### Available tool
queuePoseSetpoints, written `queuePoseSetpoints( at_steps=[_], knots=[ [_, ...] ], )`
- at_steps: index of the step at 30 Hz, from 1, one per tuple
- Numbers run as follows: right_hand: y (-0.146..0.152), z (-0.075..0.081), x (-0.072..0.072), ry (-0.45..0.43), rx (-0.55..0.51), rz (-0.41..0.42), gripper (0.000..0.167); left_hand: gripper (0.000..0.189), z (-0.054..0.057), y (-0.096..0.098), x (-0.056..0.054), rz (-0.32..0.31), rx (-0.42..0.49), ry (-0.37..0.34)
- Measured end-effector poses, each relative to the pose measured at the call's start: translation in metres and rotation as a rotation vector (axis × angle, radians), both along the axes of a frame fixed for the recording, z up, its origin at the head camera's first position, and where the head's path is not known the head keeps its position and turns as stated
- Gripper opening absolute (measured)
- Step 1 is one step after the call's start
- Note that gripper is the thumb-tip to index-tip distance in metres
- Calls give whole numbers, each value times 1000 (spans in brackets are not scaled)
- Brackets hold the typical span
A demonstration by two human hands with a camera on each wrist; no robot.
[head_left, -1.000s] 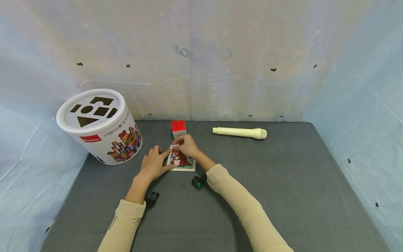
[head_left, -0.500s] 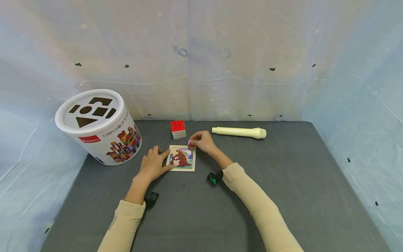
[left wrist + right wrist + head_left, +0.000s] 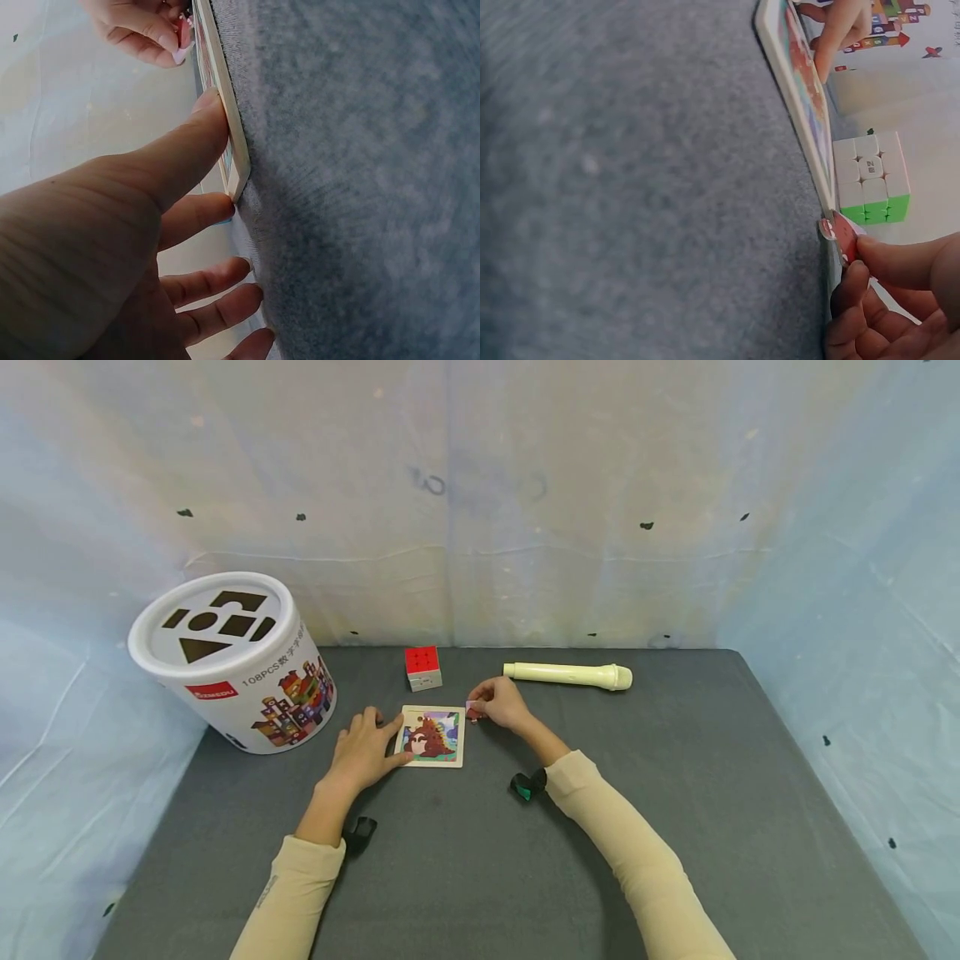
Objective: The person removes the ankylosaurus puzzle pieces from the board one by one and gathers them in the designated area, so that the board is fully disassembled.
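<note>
A small square picture puzzle (image 3: 430, 765) with a pale wooden frame lies on the grey table, showing a reddish-brown dinosaur. My left hand (image 3: 363, 749) rests at its left side; in the left wrist view the thumb presses on the frame and the index fingertip touches a corner, the other fingers extended on the cloth. Just off the frame's right upper corner, my right hand (image 3: 504, 703) pinches a small red and lilac puzzle piece (image 3: 846, 236) between thumb and fingers. The piece is held low near the cloth, partly hidden by the fingertips.
Behind the puzzle sits a cube puzzle (image 3: 423, 668) with a red top. A cream toy microphone (image 3: 567, 675) lies beyond my right hand. The large white block bucket (image 3: 232, 664) with a shape-cut lid stands at the back left. Plastic sheeting (image 3: 585, 485) walls the table's back and sides.
From over the puzzle's upper left, my right hand has moved right with the puzzle piece, past the frame's right edge, uncovering the picture. My left hand has stayed in place.
</note>
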State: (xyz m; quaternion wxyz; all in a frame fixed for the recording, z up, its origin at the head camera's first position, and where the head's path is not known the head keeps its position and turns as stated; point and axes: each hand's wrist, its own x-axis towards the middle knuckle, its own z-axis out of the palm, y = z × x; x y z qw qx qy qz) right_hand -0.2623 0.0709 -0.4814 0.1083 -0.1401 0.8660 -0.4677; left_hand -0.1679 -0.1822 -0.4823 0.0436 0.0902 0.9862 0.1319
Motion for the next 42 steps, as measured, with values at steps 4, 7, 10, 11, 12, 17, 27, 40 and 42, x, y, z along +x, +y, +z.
queuePoseSetpoints(
  at_steps=[4,7,10,11,12,17,27,40,42],
  knots=[
    [0,0,2,26,41,5,12,74,-1,-1,0,0,-2,3],
    [0,0,2,50,74,24,13,74,0,-1,1,0,-2,2],
    [0,0,3,81,119,57,15,74,0,-1,1,-1,-1,-1],
    [0,0,3,90,132,68,16,74,0,-1,1,-1,-1,-1],
    [0,-1,4,96,144,75,16,74,0,-1,1,-1,1,-1],
    [0,-2,6,114,179,86,17,74,0,-1,0,1,5,-6],
    [1,-3,9,151,228,77,16,75,0,-1,2,0,0,-7],
    [1,-7,10,180,237,67,17,75,-2,-1,1,-3,3,-5],
    [0,-7,10,190,238,67,17,75,-2,-2,0,-1,3,-3]
  ],
)
